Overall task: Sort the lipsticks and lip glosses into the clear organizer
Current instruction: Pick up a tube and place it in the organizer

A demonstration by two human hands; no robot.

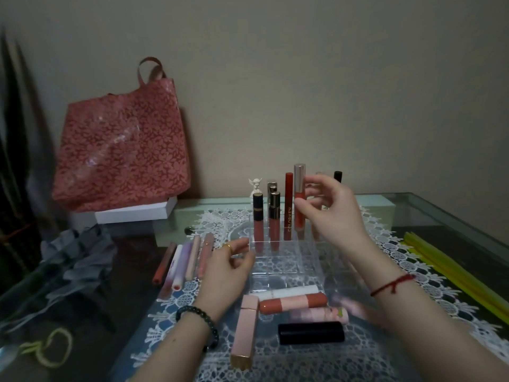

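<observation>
Right grip (333, 210), loosely open and empty, hovers just beside the red gloss (299, 186) standing in the organizer (289, 260); left grip (228, 268) likewise.

1. Gold letters ran lengthwise up the dark red tube (288, 208), which stood in the clear organizer (289, 267) toward the far edge of the desk (435, 210). They read roughly "COLORKEY", with the second letter unclear.
2. Small pink print on the white tube (176, 267), which lay left of the organizer, was too blurred to read.
3. No other text was legible.
</observation>
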